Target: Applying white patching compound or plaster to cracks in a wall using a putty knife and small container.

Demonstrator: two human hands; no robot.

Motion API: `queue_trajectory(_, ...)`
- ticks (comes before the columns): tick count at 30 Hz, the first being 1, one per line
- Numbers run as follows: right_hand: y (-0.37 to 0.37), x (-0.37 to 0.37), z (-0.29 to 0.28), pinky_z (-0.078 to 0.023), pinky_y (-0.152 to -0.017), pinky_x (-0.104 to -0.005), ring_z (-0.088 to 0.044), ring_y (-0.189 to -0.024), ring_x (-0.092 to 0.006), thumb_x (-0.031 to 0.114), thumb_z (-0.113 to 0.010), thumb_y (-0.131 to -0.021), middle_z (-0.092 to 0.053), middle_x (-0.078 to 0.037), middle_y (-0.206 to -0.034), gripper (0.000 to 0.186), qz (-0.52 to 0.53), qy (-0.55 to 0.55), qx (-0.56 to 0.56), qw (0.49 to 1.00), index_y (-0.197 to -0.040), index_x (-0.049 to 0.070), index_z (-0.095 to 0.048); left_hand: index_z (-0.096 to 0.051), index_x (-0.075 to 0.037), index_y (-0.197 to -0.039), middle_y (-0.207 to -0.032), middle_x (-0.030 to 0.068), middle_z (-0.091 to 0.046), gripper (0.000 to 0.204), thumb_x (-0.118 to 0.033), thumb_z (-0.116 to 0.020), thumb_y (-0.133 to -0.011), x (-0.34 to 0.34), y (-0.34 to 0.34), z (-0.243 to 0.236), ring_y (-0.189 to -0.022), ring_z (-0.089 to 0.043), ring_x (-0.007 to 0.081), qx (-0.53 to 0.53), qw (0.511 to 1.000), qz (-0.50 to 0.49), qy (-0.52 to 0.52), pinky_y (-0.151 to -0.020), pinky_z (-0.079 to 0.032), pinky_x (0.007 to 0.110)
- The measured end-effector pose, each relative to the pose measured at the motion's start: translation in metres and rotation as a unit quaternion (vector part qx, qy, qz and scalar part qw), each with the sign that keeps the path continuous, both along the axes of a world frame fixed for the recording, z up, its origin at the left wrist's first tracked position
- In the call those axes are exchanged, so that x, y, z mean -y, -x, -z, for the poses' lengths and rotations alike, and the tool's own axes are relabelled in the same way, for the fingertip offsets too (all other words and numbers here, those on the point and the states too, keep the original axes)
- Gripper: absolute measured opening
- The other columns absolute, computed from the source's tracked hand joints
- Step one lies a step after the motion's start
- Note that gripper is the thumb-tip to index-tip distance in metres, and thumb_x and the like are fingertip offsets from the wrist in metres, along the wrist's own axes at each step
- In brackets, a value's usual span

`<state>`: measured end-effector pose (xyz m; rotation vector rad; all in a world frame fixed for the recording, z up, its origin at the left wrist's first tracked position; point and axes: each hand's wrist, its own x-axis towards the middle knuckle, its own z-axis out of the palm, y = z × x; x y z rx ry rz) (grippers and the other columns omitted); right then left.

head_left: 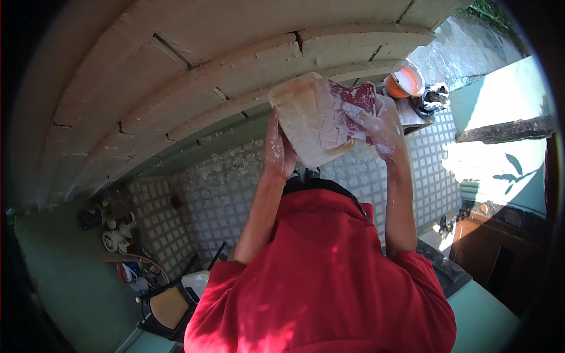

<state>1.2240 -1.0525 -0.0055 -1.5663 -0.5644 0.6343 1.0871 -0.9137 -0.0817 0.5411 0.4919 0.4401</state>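
In front of the wall I hold a shallow cream-coloured plastic tray (298, 112), smeared with white paste. My left hand (279, 148) is closed on its left edge, the fingers partly hidden behind it. My right hand (384, 128), coated in white, is closed on a flat dark red spreader (360, 96). The spreader lies over the right part of the tray, against a thick patch of white paste (331, 120). How far the right fingers reach under the tray cannot be seen.
A pale wall (235, 50) with ledges and dark gaps rises close ahead. An orange bucket (404, 81) with white contents and a black plastic bag (432, 100) rest on a bench at right. A chair (169, 307) and assorted household items (115, 241) stand at lower left on the tiled floor (215, 185).
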Motion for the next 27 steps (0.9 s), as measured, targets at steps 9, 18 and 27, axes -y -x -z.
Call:
queue_trajectory(9, 0.005, -0.018, 0.015, -0.051, -0.067, -0.0350, -0.057, -0.066, -0.0117, 0.016, -0.065, -0.077, -0.066, -0.012, -0.072, 0.030, -0.066, 0.138, 0.105, 0.983, -0.094, -0.008, -0.065, -0.039, -0.005, -0.145, -0.141, 0.0105, -0.052, 0.057, -0.045, -0.043, -0.104, 0.007, 0.004, 0.008, -0.128, -0.052, 0.0239, 0.004, 0.998, 0.061, 0.021, -0.108, -0.044, 0.042)
queue_trajectory(18, -0.007, -0.012, 0.035, -0.051, -0.066, -0.0364, -0.059, -0.064, -0.0134, 0.015, -0.065, -0.075, -0.065, -0.012, -0.069, 0.029, -0.089, 0.129, 0.063, 0.986, -0.092, -0.009, -0.065, -0.038, -0.013, -0.143, -0.137, 0.0065, -0.053, 0.058, -0.050, -0.050, -0.099, 0.012, -0.009, 0.013, -0.124, -0.055, 0.0198, 0.003, 0.994, 0.105, 0.003, -0.104, -0.048, 0.040)
queue_trajectory(27, -0.071, 0.005, 0.043, -0.052, -0.064, -0.0280, -0.064, -0.071, -0.0103, 0.010, -0.069, -0.080, -0.070, -0.006, -0.084, 0.023, -0.110, 0.032, -0.132, 0.985, -0.095, -0.009, -0.070, -0.038, -0.015, -0.143, -0.137, 0.0042, -0.051, 0.058, -0.052, -0.050, -0.099, 0.033, -0.066, 0.015, -0.127, -0.052, 0.0193, -0.036, 0.996, 0.087, 0.003, -0.106, -0.046, 0.039)
